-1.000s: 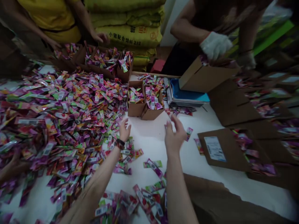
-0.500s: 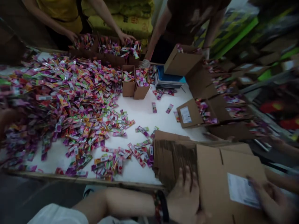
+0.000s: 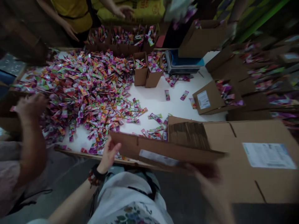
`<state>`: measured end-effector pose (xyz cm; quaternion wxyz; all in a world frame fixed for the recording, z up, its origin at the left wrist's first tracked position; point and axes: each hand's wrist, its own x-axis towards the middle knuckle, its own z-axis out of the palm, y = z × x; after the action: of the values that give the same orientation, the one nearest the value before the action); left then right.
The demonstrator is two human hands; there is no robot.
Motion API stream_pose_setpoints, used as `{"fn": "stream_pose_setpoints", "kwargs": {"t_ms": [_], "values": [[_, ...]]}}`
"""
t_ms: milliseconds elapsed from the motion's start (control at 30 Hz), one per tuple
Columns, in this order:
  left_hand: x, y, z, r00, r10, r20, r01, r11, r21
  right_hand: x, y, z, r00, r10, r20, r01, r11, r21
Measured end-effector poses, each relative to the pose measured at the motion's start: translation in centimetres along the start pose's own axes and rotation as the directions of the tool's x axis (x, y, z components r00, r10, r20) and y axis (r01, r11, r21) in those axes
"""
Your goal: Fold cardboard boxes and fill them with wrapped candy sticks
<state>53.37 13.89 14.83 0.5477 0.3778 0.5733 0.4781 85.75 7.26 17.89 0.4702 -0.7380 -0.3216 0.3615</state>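
Between my two hands, above the table's near edge, is a flattened cardboard box (image 3: 130, 144) with a white label. My left hand (image 3: 109, 155) grips its left end, the thumb on the side towards me. At its right end my right hand (image 3: 205, 180) holds the lower edge, smeared by motion. A stack of folded cardboard boxes (image 3: 235, 174) lies to the right, the top one bearing a white label. Small colourful sachets (image 3: 93, 84) form a wide heap on the white table (image 3: 173, 107), with a few loose ones beyond the held box.
Two small open boxes of sachets (image 3: 148, 73) stand mid-table, by a blue tray (image 3: 184, 60). An open labelled box (image 3: 210, 98) with sachets tilts at the right. A co-worker's hand (image 3: 32, 105) reaches over the heap at left. Other people work across the table.
One flattened box has come off the stack and now spans both my hands. My left hand has moved left from the stack. The view has shifted.
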Motion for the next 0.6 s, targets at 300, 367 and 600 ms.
{"fn": "stream_pose_setpoints", "kwargs": {"t_ms": [300, 367, 600], "values": [[2.2, -4.9, -4.9, 0.981, -0.008, -0.194, 0.037, 0.988, 0.147, 0.5, 7.8, 13.5, 0.984, 0.13, 0.123, -0.165, 0.924, 0.345], [2.6, -4.4, -4.9, 0.985, 0.023, -0.172, 0.008, 0.984, 0.176, 0.3, 7.7, 13.1, 0.963, 0.233, 0.138, -0.269, 0.876, 0.401], [2.8, -3.4, -5.8, 0.99, 0.106, 0.088, -0.131, 0.916, 0.378, -2.1, 8.4, 13.3, 0.893, 0.451, -0.014, -0.395, 0.796, 0.46]]}}
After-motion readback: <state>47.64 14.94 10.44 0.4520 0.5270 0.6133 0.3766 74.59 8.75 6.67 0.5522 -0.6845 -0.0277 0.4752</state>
